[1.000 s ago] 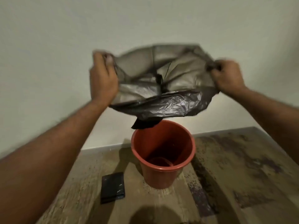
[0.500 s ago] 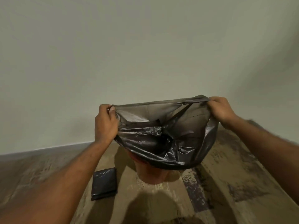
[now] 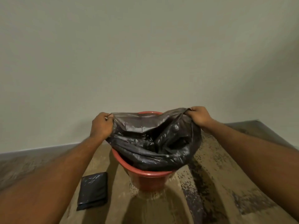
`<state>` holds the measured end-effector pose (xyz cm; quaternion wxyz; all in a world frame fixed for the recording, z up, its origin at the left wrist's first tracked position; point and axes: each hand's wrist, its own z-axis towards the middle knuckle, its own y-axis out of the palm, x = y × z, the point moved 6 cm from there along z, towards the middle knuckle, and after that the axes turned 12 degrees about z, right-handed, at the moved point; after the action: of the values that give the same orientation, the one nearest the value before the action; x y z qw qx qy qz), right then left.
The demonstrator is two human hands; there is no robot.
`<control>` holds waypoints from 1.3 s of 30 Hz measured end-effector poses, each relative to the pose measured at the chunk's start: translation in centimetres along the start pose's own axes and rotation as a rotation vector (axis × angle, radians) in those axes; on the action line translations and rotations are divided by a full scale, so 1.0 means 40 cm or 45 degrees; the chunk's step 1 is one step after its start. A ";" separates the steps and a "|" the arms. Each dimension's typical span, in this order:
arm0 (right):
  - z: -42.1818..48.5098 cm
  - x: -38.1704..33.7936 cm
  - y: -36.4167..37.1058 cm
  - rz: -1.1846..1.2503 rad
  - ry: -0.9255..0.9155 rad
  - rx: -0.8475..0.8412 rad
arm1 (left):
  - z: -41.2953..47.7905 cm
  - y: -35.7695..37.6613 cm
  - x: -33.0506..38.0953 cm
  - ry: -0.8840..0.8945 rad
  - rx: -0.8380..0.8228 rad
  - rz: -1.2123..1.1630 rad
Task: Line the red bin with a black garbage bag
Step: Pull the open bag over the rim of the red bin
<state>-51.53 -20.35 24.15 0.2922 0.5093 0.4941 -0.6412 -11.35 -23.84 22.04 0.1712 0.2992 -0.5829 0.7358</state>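
Note:
The red bin (image 3: 150, 176) stands on the floor just below the middle of the view. A black garbage bag (image 3: 155, 141) hangs open over its mouth, its crumpled lower part sunk inside the bin. My left hand (image 3: 101, 126) grips the bag's rim on the left side. My right hand (image 3: 199, 116) grips the rim on the right. The bag's mouth is stretched between both hands, above the bin's rim. A bit of the bin's far rim (image 3: 149, 112) shows behind the bag. The bin's inside is hidden.
A flat folded pack of black bags (image 3: 93, 190) lies on the floor left of the bin. A plain pale wall (image 3: 145, 62) rises right behind the bin. The floor (image 3: 226, 183) is mottled brown with dark patches.
Both hands have come down with the bag from well above the bin. The bag's bottom has dropped into the bin and its mouth is spread wider.

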 end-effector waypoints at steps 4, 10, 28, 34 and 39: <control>0.065 0.010 0.038 0.058 0.040 0.098 | 0.047 0.037 -0.016 -0.165 0.013 -0.106; 0.131 0.089 0.102 0.171 0.333 0.054 | 0.080 0.072 -0.049 -0.454 0.006 -0.169; 0.087 0.208 0.097 -0.027 0.654 -0.394 | 0.021 0.171 -0.133 -0.591 -0.718 -0.275; 0.112 0.008 0.060 -0.294 -0.462 0.106 | 0.083 0.011 0.037 0.144 0.205 -0.123; 0.053 -0.031 0.249 -0.846 -0.738 -0.638 | 0.037 0.140 0.138 0.531 -0.395 0.311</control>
<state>-43.19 -25.89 21.98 0.3108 0.0399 0.6666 -0.6763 -18.58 -27.26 21.54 0.2413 0.0392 -0.6725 0.6985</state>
